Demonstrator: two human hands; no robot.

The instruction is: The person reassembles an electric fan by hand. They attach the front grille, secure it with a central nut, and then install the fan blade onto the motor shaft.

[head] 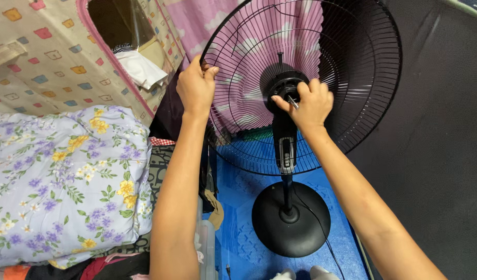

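Glossy black wire grille [352, 78] above a matt plastic fan base [290, 220]; soft floral cloth bedding [62, 181] left of the base.

Both forearms are bare, no sleeves in view, and each hand [197, 85] is ungloved.

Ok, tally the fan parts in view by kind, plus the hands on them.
Wire guard: 1
Motor hub: 1
Metal shaft: 1
Round base: 1
Hands: 2, left hand on the guard rim, right hand at the shaft
Total: 6
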